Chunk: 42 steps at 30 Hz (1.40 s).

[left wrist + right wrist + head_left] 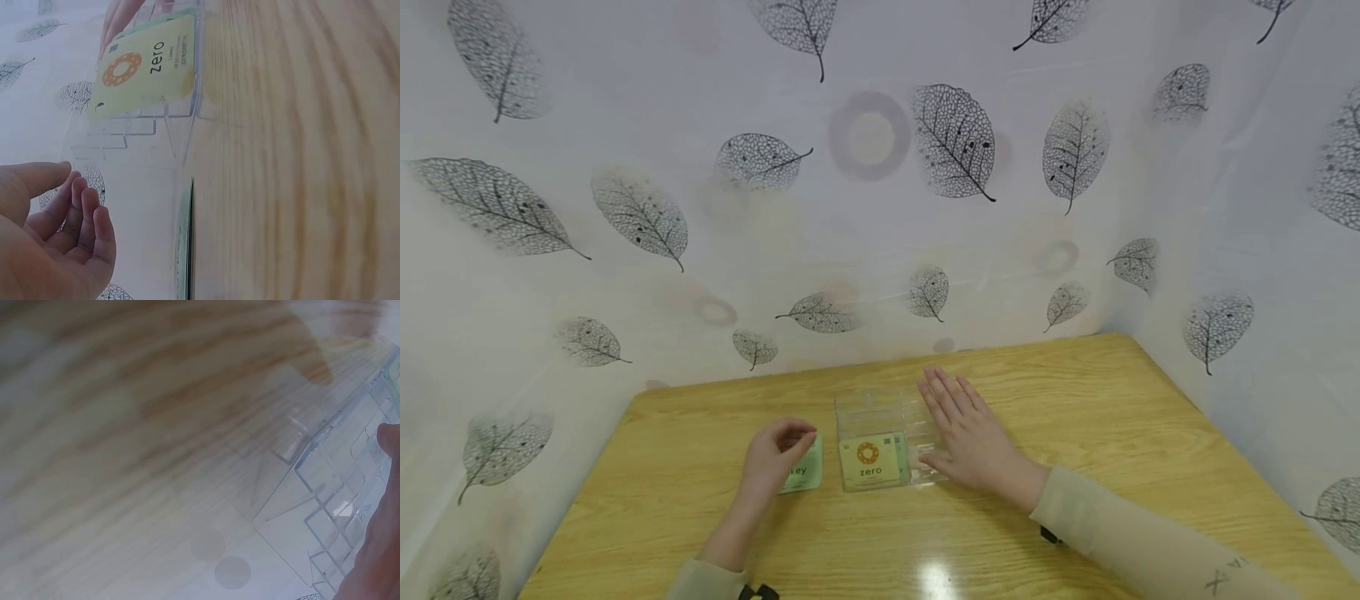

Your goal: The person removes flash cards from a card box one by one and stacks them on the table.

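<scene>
A clear plastic card box point(868, 417) lies on the wooden table in the head view. In its left part sits a yellow card point(883, 477) printed with an orange ring and "zero", over green-edged cards. My right hand point(972, 442) is spread with straight fingers over the box's right side; the right wrist view shows its thumb point(389, 439) against the clear plastic. Left of the box, my left hand point(767, 457) hovers above a green card stack point(808, 473) whose visible letters read "key". Its fingers are loosely curved and hold nothing; the left wrist view shows the stack point(183, 247) edge-on below it.
The wooden table point(647, 492) extends around the box on all sides. Behind and beside it hangs a pale curtain point(865, 233) printed with dark leaves. A bright glare spot lies on the tabletop near the front.
</scene>
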{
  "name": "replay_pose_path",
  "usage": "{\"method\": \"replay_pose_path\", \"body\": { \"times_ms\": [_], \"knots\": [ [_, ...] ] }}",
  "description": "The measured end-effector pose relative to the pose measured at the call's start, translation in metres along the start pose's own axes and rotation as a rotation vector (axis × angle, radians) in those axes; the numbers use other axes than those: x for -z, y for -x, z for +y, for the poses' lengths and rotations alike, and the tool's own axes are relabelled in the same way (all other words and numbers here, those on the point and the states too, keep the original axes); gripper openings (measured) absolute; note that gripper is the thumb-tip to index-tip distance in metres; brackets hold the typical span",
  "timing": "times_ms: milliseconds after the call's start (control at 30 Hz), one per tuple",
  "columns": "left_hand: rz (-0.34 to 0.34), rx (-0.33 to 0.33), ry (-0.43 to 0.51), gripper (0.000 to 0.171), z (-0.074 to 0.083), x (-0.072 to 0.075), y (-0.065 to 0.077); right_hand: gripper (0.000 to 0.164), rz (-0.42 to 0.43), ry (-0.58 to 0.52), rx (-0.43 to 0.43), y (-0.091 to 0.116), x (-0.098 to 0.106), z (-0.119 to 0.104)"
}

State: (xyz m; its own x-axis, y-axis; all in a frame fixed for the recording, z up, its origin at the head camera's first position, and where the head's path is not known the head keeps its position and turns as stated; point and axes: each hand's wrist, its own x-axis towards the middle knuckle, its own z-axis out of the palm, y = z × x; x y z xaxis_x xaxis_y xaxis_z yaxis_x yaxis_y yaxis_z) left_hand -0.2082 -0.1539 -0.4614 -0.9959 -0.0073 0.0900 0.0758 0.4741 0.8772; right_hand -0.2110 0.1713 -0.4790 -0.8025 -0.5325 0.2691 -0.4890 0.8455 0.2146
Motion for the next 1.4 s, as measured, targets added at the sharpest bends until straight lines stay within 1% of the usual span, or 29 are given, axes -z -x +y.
{"method": "replay_pose_path", "body": {
  "times_ms": [233, 433, 733, 1000, 1200, 1400],
  "knots": [
    [-0.018, -0.004, 0.031, 0.011, 0.002, -0.006, 0.002, 0.109, -0.009, -0.009, -0.004, 0.000, 0.002, 0.000],
    [-0.027, -0.020, 0.018, 0.010, 0.002, -0.010, 0.003, 0.109, 0.011, -0.001, 0.001, 0.000, 0.001, 0.000],
    [-0.035, -0.039, 0.012, 0.009, 0.005, -0.015, 0.005, 0.110, 0.009, -0.006, 0.001, 0.000, -0.002, 0.000],
    [-0.042, -0.038, 0.023, 0.008, 0.006, -0.019, 0.006, 0.109, -0.005, -0.006, -0.001, 0.000, -0.001, -0.001],
    [-0.055, -0.028, 0.035, 0.009, 0.006, -0.021, 0.005, 0.109, 0.002, -0.030, -0.005, 0.000, -0.001, -0.001],
    [-0.061, -0.022, 0.039, 0.010, 0.006, -0.024, 0.005, 0.109, 0.003, -0.019, -0.004, 0.000, -0.002, -0.001]
  ]
}}
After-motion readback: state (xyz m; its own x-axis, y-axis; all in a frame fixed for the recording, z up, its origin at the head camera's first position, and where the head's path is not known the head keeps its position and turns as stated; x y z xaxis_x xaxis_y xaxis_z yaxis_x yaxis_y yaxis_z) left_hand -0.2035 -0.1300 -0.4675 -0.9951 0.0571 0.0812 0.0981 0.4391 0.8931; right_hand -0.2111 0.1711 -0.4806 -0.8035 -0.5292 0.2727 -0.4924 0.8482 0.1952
